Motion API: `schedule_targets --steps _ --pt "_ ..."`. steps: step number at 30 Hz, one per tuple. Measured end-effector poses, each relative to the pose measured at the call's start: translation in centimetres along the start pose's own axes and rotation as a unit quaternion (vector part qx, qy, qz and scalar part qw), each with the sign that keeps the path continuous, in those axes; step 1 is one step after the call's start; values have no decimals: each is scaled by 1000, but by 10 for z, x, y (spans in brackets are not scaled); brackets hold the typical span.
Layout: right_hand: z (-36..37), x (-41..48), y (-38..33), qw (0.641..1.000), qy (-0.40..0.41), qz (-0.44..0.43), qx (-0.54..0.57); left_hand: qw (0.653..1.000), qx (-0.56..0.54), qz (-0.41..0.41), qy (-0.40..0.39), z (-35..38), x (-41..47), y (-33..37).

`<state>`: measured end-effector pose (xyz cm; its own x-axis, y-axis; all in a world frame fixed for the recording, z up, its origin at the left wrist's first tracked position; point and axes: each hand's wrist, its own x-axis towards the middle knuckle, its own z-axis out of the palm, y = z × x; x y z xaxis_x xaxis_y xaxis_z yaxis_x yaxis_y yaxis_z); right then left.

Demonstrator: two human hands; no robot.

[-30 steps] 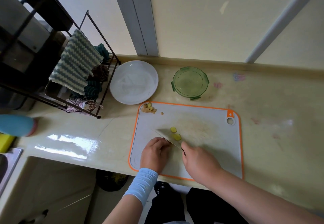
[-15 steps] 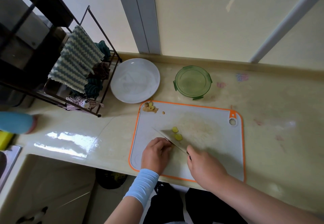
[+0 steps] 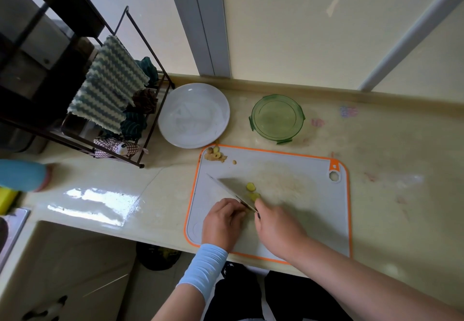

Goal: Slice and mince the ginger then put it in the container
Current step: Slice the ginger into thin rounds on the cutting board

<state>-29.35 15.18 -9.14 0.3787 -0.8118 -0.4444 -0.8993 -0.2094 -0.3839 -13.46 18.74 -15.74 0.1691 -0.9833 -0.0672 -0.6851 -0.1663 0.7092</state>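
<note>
Two bare hands work over a white cutting board (image 3: 288, 220) with an orange rim, which lies on a pale countertop (image 3: 389, 207); the right hand (image 3: 277, 230) is closed around the handle of a kitchen knife (image 3: 232, 190), whose blade runs up and to the left across the board, its tip toward the board's left edge; the left hand (image 3: 222, 222), with a light blue sleeve (image 3: 203, 268) at the wrist, is curled with its fingertips against the near side of the blade, and whether it has a piece of ginger under the fingers I cannot tell, since the hand hides that spot. Two yellow ginger slices (image 3: 251, 190) lie on the board just beyond the blade, one touching it or nearly so; a small heap of ginger trimmings (image 3: 214, 156) sits in the board's far left corner, well apart from the slices. Beyond the board stand a round green container (image 3: 277, 119), empty as far as can be seen, and to its left a white plate (image 3: 194, 115); left of the plate a dark wire rack (image 3: 140, 109) holds a striped dishcloth (image 3: 108, 94) and other cloths; a sink edge (image 3: 15, 220) shows at the lower left.
</note>
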Motion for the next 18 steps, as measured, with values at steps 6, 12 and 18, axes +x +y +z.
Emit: schedule_targets --steps 6,12,18 --pt "1 -19 13 1000 -12 23 -3 1000 -4 2 5 0 1 -1" --pt "13 8 -3 1000 -5 14 9 1000 19 6 -4 -2 2 1" --pt "19 30 -3 998 14 12 53 1000 15 22 8 -1 -1 0"
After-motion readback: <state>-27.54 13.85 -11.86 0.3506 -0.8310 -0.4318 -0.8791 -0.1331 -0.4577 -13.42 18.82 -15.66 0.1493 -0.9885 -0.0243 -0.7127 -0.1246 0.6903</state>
